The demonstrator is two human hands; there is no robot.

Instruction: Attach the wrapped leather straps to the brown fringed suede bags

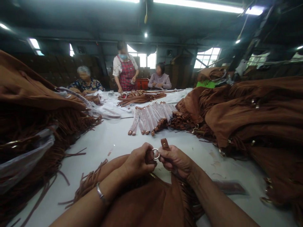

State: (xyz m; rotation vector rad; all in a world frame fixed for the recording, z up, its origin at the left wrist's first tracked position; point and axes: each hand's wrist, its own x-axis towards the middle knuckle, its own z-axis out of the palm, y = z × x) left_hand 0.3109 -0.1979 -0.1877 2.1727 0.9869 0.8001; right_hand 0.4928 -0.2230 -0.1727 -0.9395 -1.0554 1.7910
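A brown fringed bag (pixel 146 201) lies in front of me on the white table, partly covered by my forearms. Over its top edge, my left hand (pixel 140 159) pinches a metal ring (pixel 155 154) from the left side. My right hand (pixel 176 160) grips a brown leather strap (pixel 165 144), whose end with a metal stud sticks up above the thumb. The thumb of that hand meets the ring's right side. Whether the strap passes through the ring is hidden by the fingers. A zipper (pixel 152 175) shows just below the hands.
Wrapped straps (pixel 146 119) lie in a row beyond my hands, with loose brown straps (pixel 140 97) farther back. Brown fringed bags are piled at the left (pixel 35 94) and right (pixel 236 113). Several people sit or stand across the white table (pixel 113 135).
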